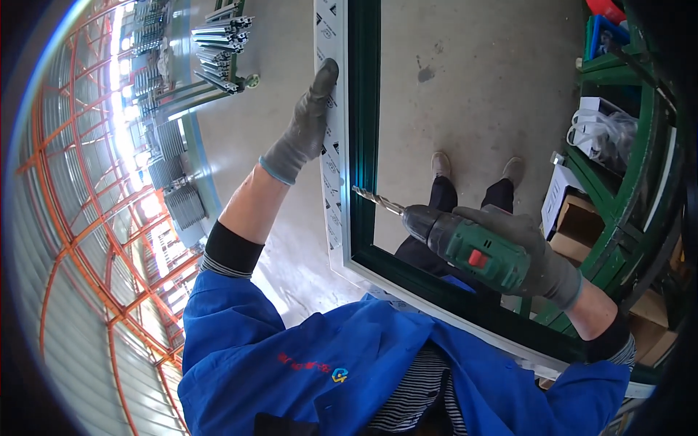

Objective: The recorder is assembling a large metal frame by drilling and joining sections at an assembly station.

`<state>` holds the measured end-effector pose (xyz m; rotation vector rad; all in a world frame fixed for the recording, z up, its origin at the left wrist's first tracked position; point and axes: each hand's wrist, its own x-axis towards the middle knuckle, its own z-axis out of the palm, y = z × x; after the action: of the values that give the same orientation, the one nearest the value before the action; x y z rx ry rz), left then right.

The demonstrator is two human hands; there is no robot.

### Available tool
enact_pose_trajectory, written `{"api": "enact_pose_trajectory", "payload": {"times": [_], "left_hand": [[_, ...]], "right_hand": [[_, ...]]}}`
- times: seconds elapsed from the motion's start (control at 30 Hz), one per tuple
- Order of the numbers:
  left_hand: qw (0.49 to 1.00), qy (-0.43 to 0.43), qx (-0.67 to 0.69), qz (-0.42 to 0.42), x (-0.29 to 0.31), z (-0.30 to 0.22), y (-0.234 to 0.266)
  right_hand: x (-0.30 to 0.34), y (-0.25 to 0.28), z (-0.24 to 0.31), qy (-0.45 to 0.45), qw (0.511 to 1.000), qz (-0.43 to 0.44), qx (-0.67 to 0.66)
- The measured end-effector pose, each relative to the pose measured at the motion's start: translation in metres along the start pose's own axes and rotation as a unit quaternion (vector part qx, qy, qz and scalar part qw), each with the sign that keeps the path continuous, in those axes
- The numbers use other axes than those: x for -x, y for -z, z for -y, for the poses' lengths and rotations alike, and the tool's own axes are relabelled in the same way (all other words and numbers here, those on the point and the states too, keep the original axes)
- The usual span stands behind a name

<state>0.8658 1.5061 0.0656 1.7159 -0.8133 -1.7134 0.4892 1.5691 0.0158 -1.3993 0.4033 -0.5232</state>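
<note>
Standing here, I see the right hand gripping a drill, its bit over the left side of a green frame; the left hand lies along the frame's outer edge, its grip unclear.

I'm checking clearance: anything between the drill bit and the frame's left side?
Nothing visible: the right hand holds the drill, its bit pointing at the frame; the left hand is farther along it. Tip contact unclear.

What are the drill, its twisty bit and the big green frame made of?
The drill: probably hard plastic, dull green with a red part, since it looks moulded. The bit: likely metal, as its spiral shines silvery. The frame: painted metal or plastic, I can't tell which; its dark green face looks smooth and slightly shiny.
</note>
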Motion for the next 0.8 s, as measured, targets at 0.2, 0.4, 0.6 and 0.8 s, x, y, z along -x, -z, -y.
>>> {"api": "enact_pose_trajectory", "payload": {"times": [0.2, 0.4, 0.6, 0.8], "left_hand": [[1.000, 0.010, -0.010, -0.004, -0.003, 0.005, 0.005], [1.000, 0.000, -0.002, -0.003, -0.006, 0.006, 0.000], [1.000, -0.001, -0.005, -0.004, -0.004, 0.005, -0.001], [1.000, 0.003, -0.003, -0.006, -0.004, 0.003, -0.002]], "right_hand": [[-0.003, -0.012, -0.019, 0.028, 0.998, -0.015, -0.045], [-0.006, -0.018, -0.025, 0.024, 0.999, 0.030, -0.015], [-0.007, -0.021, -0.028, 0.037, 0.999, -0.001, -0.025], [-0.006, -0.025, -0.029, 0.035, 0.999, 0.000, -0.020]]}}
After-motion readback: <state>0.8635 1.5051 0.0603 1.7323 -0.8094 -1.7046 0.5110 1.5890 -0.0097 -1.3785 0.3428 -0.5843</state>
